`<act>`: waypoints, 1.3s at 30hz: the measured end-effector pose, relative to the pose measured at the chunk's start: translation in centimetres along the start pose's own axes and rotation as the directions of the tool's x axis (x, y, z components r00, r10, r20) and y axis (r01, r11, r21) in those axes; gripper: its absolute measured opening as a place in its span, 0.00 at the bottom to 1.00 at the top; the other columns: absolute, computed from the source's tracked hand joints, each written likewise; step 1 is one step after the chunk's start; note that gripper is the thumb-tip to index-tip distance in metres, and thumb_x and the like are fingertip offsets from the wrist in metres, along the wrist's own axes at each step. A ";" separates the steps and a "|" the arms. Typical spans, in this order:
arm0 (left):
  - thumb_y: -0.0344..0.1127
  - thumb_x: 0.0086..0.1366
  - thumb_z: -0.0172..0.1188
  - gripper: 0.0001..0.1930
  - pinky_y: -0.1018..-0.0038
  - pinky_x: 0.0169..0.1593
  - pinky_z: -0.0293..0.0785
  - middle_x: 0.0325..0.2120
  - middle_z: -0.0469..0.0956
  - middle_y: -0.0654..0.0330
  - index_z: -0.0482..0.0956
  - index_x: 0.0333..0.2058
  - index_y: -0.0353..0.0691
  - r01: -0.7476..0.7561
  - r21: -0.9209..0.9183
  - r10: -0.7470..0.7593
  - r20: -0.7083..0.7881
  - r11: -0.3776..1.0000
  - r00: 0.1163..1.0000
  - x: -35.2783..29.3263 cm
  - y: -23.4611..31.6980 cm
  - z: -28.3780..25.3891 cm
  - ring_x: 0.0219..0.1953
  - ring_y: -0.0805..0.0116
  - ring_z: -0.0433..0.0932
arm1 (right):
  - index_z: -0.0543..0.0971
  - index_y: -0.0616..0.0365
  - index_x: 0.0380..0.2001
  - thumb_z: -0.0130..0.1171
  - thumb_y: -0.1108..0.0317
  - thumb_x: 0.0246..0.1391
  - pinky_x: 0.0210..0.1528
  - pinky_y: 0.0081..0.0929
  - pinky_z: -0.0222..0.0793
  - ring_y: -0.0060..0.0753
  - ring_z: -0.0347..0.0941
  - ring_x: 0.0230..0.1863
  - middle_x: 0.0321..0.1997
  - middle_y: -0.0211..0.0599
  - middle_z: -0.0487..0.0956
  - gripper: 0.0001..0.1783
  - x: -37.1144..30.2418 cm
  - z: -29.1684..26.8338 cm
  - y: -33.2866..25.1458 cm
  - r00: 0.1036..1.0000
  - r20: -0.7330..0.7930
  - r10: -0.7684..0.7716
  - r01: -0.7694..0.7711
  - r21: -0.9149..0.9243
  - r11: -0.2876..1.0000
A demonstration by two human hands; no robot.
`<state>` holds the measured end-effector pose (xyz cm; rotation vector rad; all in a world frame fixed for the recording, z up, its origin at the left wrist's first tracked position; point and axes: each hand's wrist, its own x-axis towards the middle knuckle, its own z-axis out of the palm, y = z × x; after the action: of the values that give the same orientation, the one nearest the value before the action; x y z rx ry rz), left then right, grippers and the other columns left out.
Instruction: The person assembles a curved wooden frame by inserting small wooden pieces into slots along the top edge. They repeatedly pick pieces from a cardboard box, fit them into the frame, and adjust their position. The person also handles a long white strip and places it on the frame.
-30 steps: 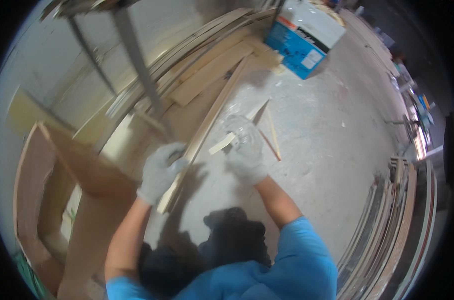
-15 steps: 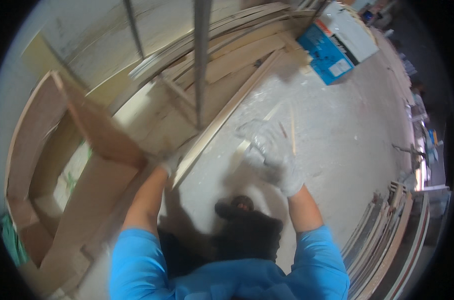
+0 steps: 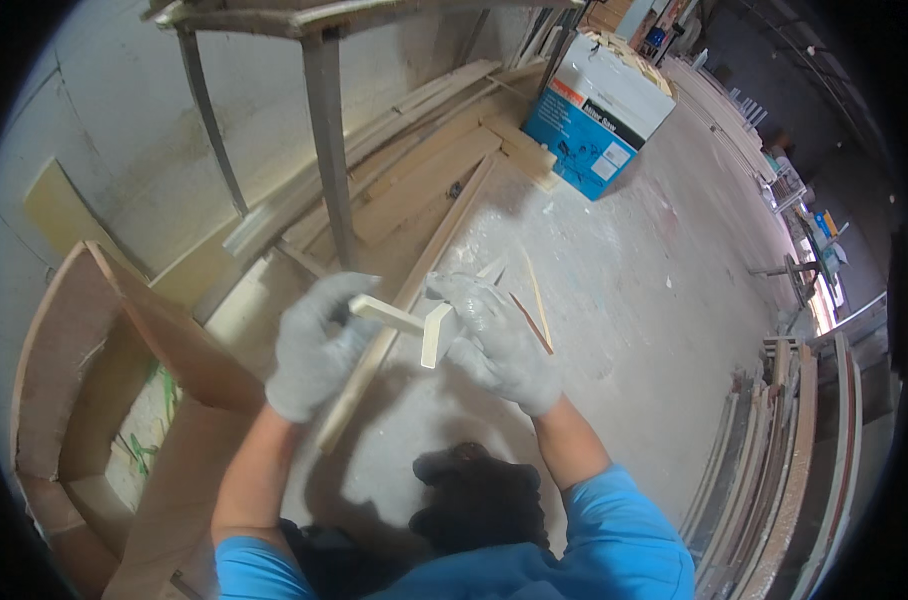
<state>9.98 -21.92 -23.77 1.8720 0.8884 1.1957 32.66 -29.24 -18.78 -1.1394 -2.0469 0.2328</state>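
My left hand (image 3: pixel 319 345), in a grey glove, curls at one end of a short pale wooden stick (image 3: pixel 389 314), its fingers partly hidden. The other end of that stick reaches toward my right hand (image 3: pixel 499 340), also gloved in grey. My right fingers close around a second pale wooden piece (image 3: pixel 433 340), whose squared end sticks out toward me. The two pieces come very close together; I cannot tell whether they touch. Beyond my right hand, thin wood strips (image 3: pixel 537 300) show above the floor, one of them reddish brown.
At my left stands an open-topped curved wooden form (image 3: pixel 174 310) with green scraps inside. A metal-legged stand (image 3: pixel 329 150) rises over boards (image 3: pixel 424 150) by the wall. A blue and white carton (image 3: pixel 594 120) sits far ahead. Long strips (image 3: pixel 774 450) are stacked at right.
My left hand has come away from the wooden form and in front of me, to the stick. My right hand has moved slightly left. The view has shifted, showing more of the stand.
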 end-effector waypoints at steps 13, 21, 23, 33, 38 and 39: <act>0.33 0.50 0.73 0.15 0.69 0.42 0.76 0.35 0.82 0.56 0.82 0.38 0.41 -0.333 0.009 0.332 0.044 0.943 0.942 -1.4 8.4 -0.4 0.37 0.60 0.81 | 0.73 0.56 0.59 0.64 0.74 0.41 0.61 0.41 0.67 0.51 0.71 0.59 0.58 0.46 0.76 0.36 -0.5 -0.6 -3.1 0.992 -0.055 0.110 -0.105 0.098 0.990; 0.35 0.51 0.73 0.14 0.69 0.41 0.77 0.34 0.83 0.55 0.83 0.36 0.38 -0.266 -0.043 0.269 0.142 0.963 0.953 -1.8 9.3 -0.3 0.36 0.59 0.83 | 0.77 0.55 0.56 0.64 0.72 0.41 0.59 0.37 0.69 0.45 0.74 0.57 0.54 0.44 0.79 0.33 -1.5 -1.4 -2.6 0.990 -0.084 0.117 -0.107 0.107 0.988; 0.34 0.51 0.73 0.14 0.70 0.40 0.78 0.34 0.84 0.55 0.84 0.37 0.38 -0.250 -0.035 0.252 0.165 0.968 0.954 -1.9 9.4 -0.1 0.35 0.60 0.83 | 0.77 0.55 0.56 0.63 0.70 0.42 0.59 0.36 0.69 0.45 0.75 0.57 0.53 0.44 0.79 0.32 -1.8 -1.5 -2.3 0.987 -0.105 0.120 -0.109 0.102 0.989; 0.28 0.50 0.70 0.15 0.70 0.39 0.78 0.35 0.84 0.54 0.84 0.39 0.39 -0.328 -0.057 0.333 0.179 0.943 0.926 -2.2 10.3 0.6 0.33 0.60 0.84 | 0.78 0.57 0.56 0.61 0.62 0.47 0.60 0.38 0.67 0.47 0.74 0.57 0.54 0.47 0.78 0.29 -3.3 -2.4 -1.6 0.985 -0.108 0.131 -0.117 0.128 0.985; 0.27 0.50 0.68 0.15 0.70 0.37 0.78 0.34 0.84 0.54 0.85 0.39 0.39 -0.335 -0.080 0.345 0.195 0.939 0.918 -2.4 10.3 0.8 0.31 0.58 0.84 | 0.78 0.59 0.54 0.60 0.62 0.51 0.59 0.39 0.68 0.49 0.75 0.56 0.53 0.47 0.79 0.26 -4.2 -2.2 -0.8 0.987 -0.140 0.078 -0.069 0.065 0.995; 0.27 0.50 0.67 0.14 0.69 0.36 0.78 0.34 0.84 0.54 0.85 0.39 0.39 -0.333 -0.085 0.343 0.189 0.939 0.920 -2.5 10.3 1.0 0.31 0.58 0.83 | 0.79 0.59 0.54 0.60 0.61 0.53 0.59 0.39 0.68 0.49 0.75 0.56 0.53 0.47 0.79 0.25 -4.3 -2.1 -0.6 0.987 -0.156 0.048 -0.041 0.044 0.998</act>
<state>11.77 -29.31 -16.26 2.1184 0.4286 1.1869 35.05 -33.41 -19.35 -1.1427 -1.8719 0.1997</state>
